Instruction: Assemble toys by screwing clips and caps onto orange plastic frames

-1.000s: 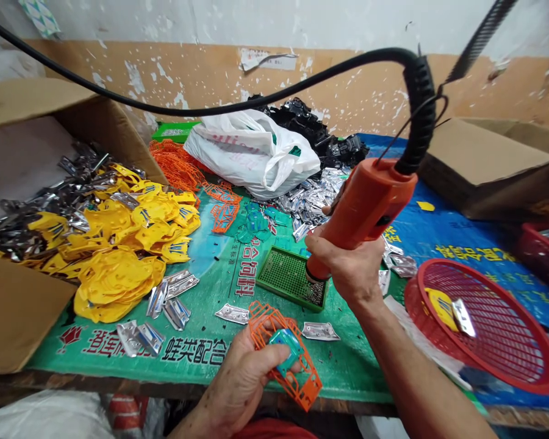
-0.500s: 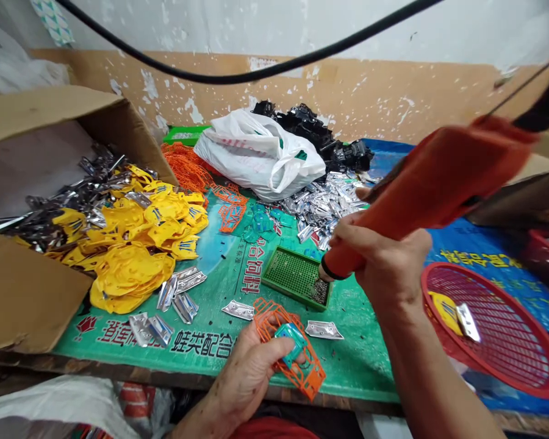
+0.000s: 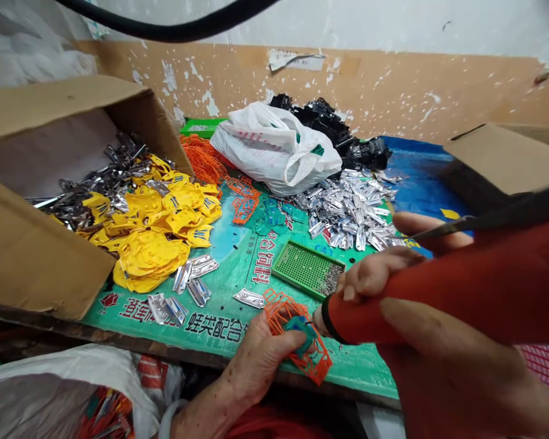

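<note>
Near the table's front edge, my left hand (image 3: 260, 350) pinches an orange lattice plastic piece (image 3: 319, 367) together with a teal plastic part (image 3: 301, 332), the thumb pressing on the teal one. My right hand (image 3: 421, 317) is wrapped round a red electric screwdriver (image 3: 457, 299), tilted with its tip at the teal part. Whether the tip touches a screw is too small to make out. Just behind stands a green perforated tray (image 3: 293, 268) with small screws (image 3: 332, 278) heaped in its right end. Beside my left hand lies a loose silver metal plate (image 3: 249, 298).
Yellow plastic pieces (image 3: 165, 225) spill from a cardboard box (image 3: 36, 250) at left. Silver plates (image 3: 352, 204), a white plastic bag (image 3: 274, 146) and black parts (image 3: 322, 125) lie at the back. A red basket (image 3: 546, 366) is partly hidden at right.
My right hand has brought the screwdriver down from the screw tray to the teal part in my left hand. The view has shifted to the right.
</note>
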The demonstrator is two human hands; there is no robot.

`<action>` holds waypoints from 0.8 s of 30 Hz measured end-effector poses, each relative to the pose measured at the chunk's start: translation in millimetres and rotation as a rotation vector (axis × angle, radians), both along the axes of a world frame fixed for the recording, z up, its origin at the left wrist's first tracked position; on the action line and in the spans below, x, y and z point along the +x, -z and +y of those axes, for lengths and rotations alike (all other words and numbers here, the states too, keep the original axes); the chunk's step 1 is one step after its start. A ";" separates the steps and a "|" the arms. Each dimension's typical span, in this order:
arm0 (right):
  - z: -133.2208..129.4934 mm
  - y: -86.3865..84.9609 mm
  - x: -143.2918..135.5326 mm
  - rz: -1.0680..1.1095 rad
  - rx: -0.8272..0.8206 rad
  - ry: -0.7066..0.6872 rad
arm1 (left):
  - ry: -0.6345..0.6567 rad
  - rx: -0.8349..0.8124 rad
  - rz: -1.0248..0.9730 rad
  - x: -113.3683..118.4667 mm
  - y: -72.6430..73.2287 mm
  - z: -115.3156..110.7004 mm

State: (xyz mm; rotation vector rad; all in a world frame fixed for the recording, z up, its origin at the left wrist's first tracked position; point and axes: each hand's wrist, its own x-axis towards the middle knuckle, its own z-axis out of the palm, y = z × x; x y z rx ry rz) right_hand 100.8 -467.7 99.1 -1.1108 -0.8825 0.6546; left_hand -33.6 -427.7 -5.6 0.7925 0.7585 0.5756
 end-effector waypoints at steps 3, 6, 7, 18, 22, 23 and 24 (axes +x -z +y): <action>-0.6 -0.3 -4.8 0.026 0.013 -0.008 | 0.005 0.028 0.030 0.0 -2.0 -0.1; 0.2 -2.3 -8.1 0.036 0.003 -0.007 | 0.019 0.031 0.032 0.2 -1.5 -0.4; 0.6 -3.0 -8.8 0.035 0.001 0.000 | 0.022 0.032 0.028 0.2 -0.9 -0.5; -1.4 3.7 -15.1 -0.025 -0.038 0.021 | -0.004 0.042 -0.026 -0.8 -1.5 0.1; -1.3 4.7 -16.6 -0.050 -0.033 0.001 | -0.001 0.039 -0.027 -0.2 -3.2 0.8; -1.5 4.7 -16.7 -0.048 -0.038 -0.002 | -0.004 0.046 -0.019 0.0 -3.3 0.9; -1.7 4.9 -16.7 -0.050 -0.037 -0.001 | -0.006 0.052 -0.011 0.0 -3.2 1.0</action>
